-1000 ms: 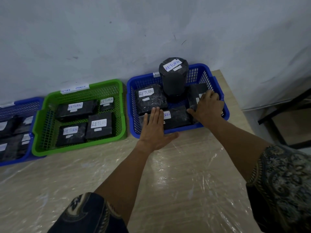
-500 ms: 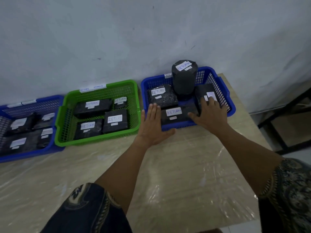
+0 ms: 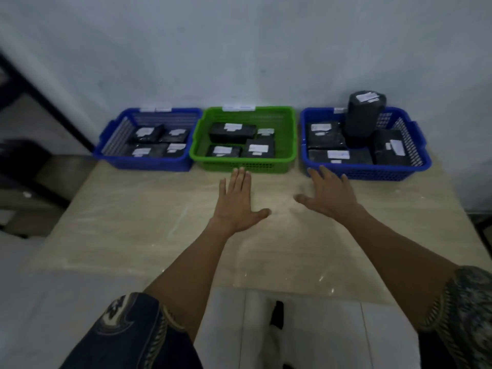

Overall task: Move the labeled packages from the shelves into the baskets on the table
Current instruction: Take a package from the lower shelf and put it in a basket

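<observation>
- The green basket [image 3: 243, 166] sits at the far edge of the table [image 3: 133, 222], against the pale wall [image 3: 239, 49].
- My left grip [image 3: 235, 203] is open, palm down, with the fingers straight and held together. It lies just in front of the green basket. The fingertips reach the basket's front wall, but I cannot tell whether they touch it.
- My right grip [image 3: 330, 195] is also open, fingers spread, holding nothing. It is in front of the green basket and to its right, with the fingertips near the front left corner of the right blue basket [image 3: 372, 173].
- I cannot tell whether either palm rests on the table or hovers over it.
- Four black packages [image 3: 233, 133] lie inside the green basket, each with a white label on top. The writing is too blurred to read.
- The right blue basket stands just right of the green basket. It holds three flat packages [image 3: 324, 135] and an upright cylinder package [image 3: 363, 115] at the back that rises above the rim.
- The left blue basket [image 3: 149, 163] stands just left of the green basket, with about four labelled packages [image 3: 146, 134] lying flat in it.
- Patterned sleeves [image 3: 133, 336] cover my upper arms, on my side of the green basket.
</observation>
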Available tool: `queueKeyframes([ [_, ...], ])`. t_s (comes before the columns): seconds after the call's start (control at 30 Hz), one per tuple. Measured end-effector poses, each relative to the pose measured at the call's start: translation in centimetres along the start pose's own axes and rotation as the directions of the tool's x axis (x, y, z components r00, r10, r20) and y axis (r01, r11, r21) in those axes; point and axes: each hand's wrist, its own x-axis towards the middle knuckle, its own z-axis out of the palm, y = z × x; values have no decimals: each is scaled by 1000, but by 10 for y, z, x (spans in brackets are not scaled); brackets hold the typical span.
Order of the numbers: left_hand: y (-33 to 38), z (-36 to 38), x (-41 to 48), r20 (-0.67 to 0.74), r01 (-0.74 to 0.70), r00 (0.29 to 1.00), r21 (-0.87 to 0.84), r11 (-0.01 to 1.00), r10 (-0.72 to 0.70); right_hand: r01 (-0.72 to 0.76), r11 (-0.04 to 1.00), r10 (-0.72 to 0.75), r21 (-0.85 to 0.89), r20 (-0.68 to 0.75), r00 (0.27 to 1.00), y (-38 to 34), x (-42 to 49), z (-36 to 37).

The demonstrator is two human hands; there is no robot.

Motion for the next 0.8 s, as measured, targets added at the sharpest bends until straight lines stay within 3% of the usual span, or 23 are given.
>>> queueKeyframes([
  [0.37,-170,0,-198,-23,296,954,-80,952,-299,322,947,-322,10,95,942,-234,-90,26],
  [0.8,-427,-14,-379,-78,449,878,-208,869,-472,517,856,-513,-6,112,851,-535,-152,62],
])
